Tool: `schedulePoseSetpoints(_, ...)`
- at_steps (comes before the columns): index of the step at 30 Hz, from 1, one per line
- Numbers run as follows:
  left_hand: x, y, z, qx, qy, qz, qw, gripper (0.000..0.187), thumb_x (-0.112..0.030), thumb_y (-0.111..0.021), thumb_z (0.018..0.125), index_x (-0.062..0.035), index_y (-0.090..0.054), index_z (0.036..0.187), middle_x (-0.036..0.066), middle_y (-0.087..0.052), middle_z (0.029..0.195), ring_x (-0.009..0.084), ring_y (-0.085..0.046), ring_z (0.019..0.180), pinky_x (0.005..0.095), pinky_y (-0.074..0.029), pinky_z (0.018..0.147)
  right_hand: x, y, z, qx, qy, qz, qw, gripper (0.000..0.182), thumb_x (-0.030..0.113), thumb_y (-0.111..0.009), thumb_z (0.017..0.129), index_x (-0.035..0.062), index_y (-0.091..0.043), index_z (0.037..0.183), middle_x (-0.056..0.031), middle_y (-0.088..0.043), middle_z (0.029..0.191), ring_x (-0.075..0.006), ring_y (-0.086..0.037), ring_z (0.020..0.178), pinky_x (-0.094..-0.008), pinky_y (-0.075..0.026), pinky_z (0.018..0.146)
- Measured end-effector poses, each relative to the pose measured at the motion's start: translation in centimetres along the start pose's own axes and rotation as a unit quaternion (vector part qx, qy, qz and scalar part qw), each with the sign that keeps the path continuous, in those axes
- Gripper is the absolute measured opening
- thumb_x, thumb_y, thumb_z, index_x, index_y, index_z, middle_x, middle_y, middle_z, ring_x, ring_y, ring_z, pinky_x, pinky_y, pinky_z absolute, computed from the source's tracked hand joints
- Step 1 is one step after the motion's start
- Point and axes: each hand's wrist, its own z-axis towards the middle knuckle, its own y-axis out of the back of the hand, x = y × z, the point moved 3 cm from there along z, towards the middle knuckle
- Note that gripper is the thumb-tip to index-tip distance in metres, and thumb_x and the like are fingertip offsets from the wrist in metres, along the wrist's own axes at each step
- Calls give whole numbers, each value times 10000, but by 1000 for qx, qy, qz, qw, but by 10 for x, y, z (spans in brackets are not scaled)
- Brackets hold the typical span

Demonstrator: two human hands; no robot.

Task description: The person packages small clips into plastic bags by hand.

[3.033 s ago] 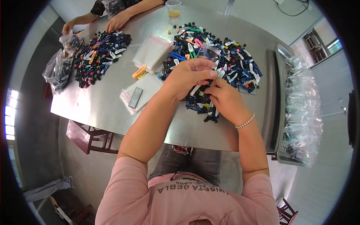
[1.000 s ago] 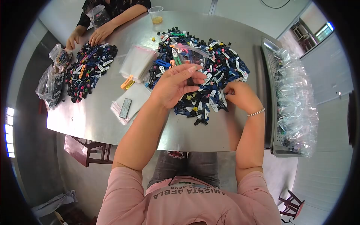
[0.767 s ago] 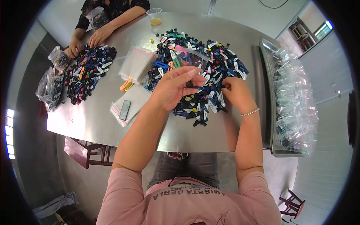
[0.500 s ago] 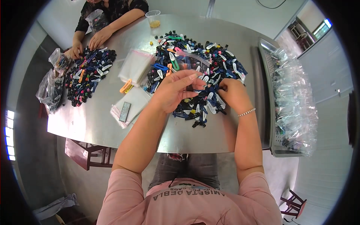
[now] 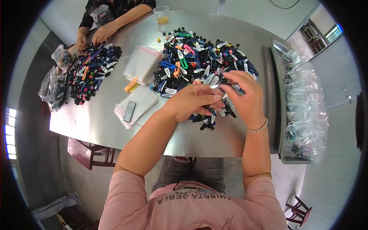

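A large pile of hair clips, mostly black, navy and white, lies on the metal table. Above its near side, my left hand has its fingers curled, with a white clip at its fingertips. Close on the right, my right hand, with a beaded bracelet, pinches a small dark item and something clear; their exact shape is unclear. Left of the pile are clear plastic bags, with orange and yellow clips on their edge. A small dark rectangular block rests on more bags.
Across the table, another person's hands touch a second clip pile, beside filled plastic bags. A plastic cup stands at the far edge. On the right, a metal tray holds packed clear bags.
My right hand has lifted from the pile and come closer to my left hand, now pinching small items. My left hand has moved lower and right. The clear bag on the pile is no longer seen there.
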Motion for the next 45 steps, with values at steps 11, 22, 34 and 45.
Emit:
schedulePoseSetpoints(11, -3, 16, 5, 10, -59, -81, 995, 369, -247, -558, 967, -10, -545, 1250, 154, -663, 1108, 200, -658, 995, 292, -576, 768, -26, 9, -4, -84, -111, 133, 981, 162, -9, -674, 846, 32, -696, 1000, -17, -674, 943, -51, -575, 787, -205, -466, 681)
schedulePoseSetpoints(22, -5, 34, 9, -12, -107, -193, 975, 375, -294, -520, 977, -13, -546, 1223, 164, -644, 1159, 222, -627, 1084, 342, -541, 872, -5, -44, -25, 367, 16, 22, 930, 174, 30, -692, 727, 30, -683, 901, -87, -628, 882, -258, -615, 809, -343, -511, 707)
schedulePoseSetpoints(34, -4, 36, 9, -51, -112, -164, 979, 355, -292, -542, 969, -18, -552, 1196, 149, -651, 1133, 204, -640, 1037, 339, -538, 866, -3, -55, -29, 353, 69, -45, 932, 116, 93, -664, 791, 55, -676, 900, -71, -630, 916, -270, -623, 864, -365, -511, 758)
schedulePoseSetpoints(45, -6, 36, 11, -22, -113, -216, 970, 413, -351, -447, 1001, -12, -531, 1221, 179, -627, 1180, 247, -629, 1073, 348, -539, 870, 5, -62, -35, 414, 76, -30, 907, 89, 155, -627, 812, 78, -662, 841, -71, -595, 847, -269, -621, 812, -387, -510, 718)
